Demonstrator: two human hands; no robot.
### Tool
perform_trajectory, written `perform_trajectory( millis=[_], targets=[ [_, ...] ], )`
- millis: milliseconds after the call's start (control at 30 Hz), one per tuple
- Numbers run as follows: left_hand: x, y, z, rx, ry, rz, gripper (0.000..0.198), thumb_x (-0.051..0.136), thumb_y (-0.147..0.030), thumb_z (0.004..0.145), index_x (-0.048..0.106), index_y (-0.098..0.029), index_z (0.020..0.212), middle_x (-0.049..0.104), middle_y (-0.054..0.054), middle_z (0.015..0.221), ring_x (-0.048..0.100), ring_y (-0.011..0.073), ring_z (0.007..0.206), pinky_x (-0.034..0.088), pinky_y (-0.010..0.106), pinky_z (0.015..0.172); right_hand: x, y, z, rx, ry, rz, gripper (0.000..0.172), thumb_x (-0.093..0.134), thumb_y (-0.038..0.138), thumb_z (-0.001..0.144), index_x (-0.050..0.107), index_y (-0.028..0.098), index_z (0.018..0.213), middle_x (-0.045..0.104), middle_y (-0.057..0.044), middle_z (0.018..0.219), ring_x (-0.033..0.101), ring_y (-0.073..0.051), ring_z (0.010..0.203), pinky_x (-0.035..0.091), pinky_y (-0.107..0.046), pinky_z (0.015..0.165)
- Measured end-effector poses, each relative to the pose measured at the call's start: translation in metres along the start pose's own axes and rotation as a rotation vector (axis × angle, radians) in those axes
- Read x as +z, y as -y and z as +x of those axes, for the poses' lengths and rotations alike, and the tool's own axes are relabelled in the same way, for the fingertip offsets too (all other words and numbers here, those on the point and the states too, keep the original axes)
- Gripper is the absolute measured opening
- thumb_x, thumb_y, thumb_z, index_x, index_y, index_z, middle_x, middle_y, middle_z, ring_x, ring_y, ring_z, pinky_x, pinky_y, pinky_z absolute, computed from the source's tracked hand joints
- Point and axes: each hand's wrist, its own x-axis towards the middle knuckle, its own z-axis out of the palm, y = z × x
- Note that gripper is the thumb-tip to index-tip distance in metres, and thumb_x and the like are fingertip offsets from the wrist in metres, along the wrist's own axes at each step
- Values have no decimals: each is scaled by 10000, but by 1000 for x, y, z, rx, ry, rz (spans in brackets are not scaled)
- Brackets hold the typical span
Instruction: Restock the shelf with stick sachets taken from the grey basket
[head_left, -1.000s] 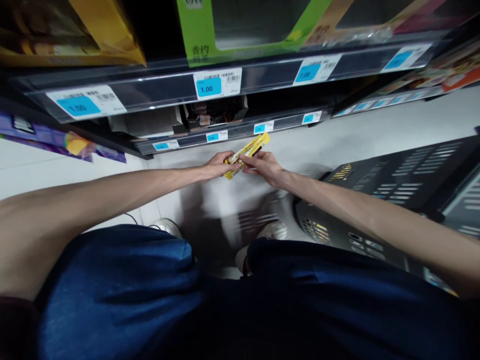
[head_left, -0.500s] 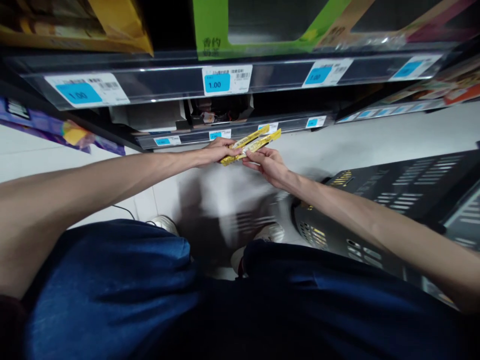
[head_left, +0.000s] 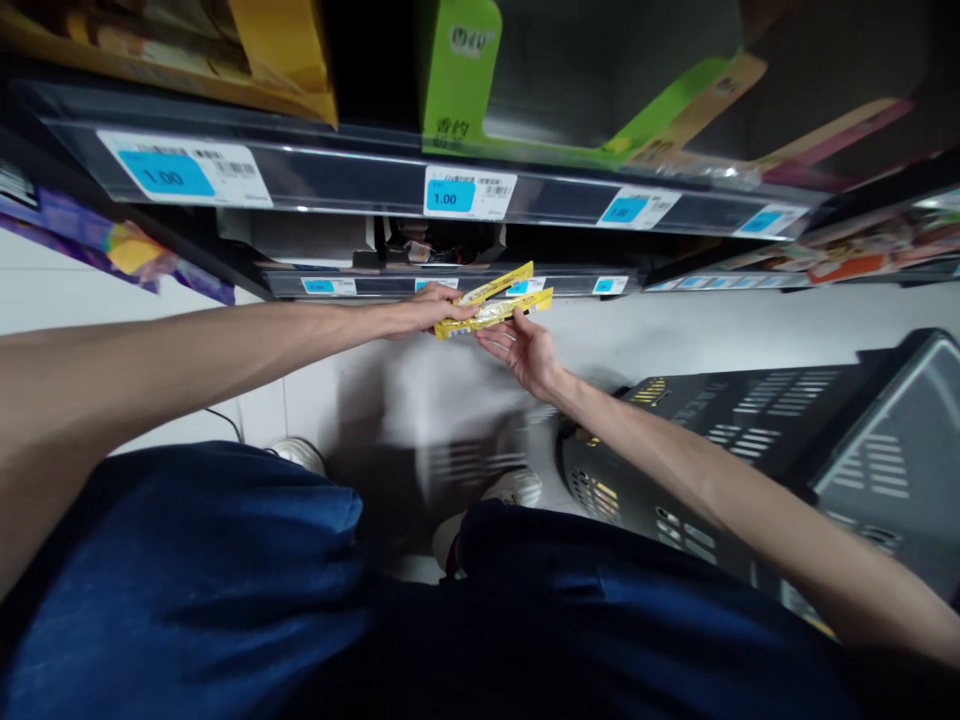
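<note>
Two slim yellow stick packets are held out in front of the shelf, their right ends fanned apart. My left hand [head_left: 431, 310] is closed round their left ends, thumb on top. The rear packet [head_left: 510, 281] points up and to the right. Nearer to me, the front packet [head_left: 491, 312] lies at a flatter slant and shows a shiny, pale middle. My right hand [head_left: 529, 352] has its thumb on the front packet toward the right end, with the fingers loosely extended below its lower edge.
A shelf edge [head_left: 337, 185] with blue-and-white price tags crosses above my hands, with a green display box [head_left: 450, 120] on it. A lower shelf [head_left: 390, 284] runs behind the packets. To my right stands a grey slotted basket [head_left: 675, 400]. Purple packaging [head_left: 82, 225] hangs at left.
The front packet has tipped flatter, and the packets' right ends are further apart. My right hand has moved slightly lower, its fingers less bunched. The view has shifted a little.
</note>
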Motion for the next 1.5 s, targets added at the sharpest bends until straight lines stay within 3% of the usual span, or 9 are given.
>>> perform_trajectory(
  millis=[467, 800, 1000, 1167, 1267, 1367, 1500],
  targets=[
    [-2, 5, 1, 37, 28, 28, 436, 717, -575, 693, 737, -187, 891, 569, -15, 652, 472, 104, 560, 315, 217, 480, 4, 3, -3, 54, -19, 81, 338, 339, 289, 1002, 624, 143, 894, 718, -95, 784, 725, -223, 805, 588, -375, 849],
    [-1, 4, -2, -4, 42, 46, 471, 733, -553, 681, 742, -186, 976, 635, 3, 736, 522, 110, 612, 349, 204, 494, 1, 5, -1, 94, -28, 68, 366, 380, 420, 978, 617, 162, 873, 713, -89, 751, 715, -248, 801, 580, -416, 829],
    [0, 6, 1, -23, 73, -32, 409, 776, -521, 649, 740, -175, 863, 610, 6, 673, 512, 105, 553, 334, 209, 458, 1, 2, 1, -9, -37, -67, 406, 566, 605, 871, 633, 213, 950, 719, -42, 874, 689, -208, 776, 595, -352, 687],
    [2, 13, 8, -84, 120, -73, 355, 790, -484, 667, 718, -174, 824, 636, 22, 682, 541, 120, 541, 345, 224, 456, 0, 3, 4, -183, -188, -177, 396, 680, 585, 788, 640, 212, 914, 701, -9, 933, 657, -142, 729, 562, -275, 629],
    [5, 13, 9, -147, 203, -191, 386, 673, -543, 780, 706, -174, 890, 676, 53, 732, 556, 135, 541, 359, 237, 463, 1, 5, 6, -230, -206, -209, 397, 702, 578, 768, 647, 200, 874, 696, -5, 880, 650, -136, 733, 559, -273, 649],
    [9, 12, 7, -191, 287, -316, 545, 429, -634, 895, 701, -166, 955, 709, 99, 784, 562, 157, 541, 369, 257, 463, 2, 4, 7, -250, -197, -200, 396, 727, 569, 749, 647, 193, 846, 693, 2, 828, 638, -125, 711, 560, -272, 657],
    [17, 8, 0, -213, 292, -397, 603, 242, -573, 965, 676, -161, 1040, 711, 113, 771, 561, 178, 563, 382, 269, 484, 4, 0, 5, -265, -150, -177, 392, 761, 548, 725, 657, 186, 834, 700, -4, 791, 635, -125, 676, 563, -264, 629]
  ],
)
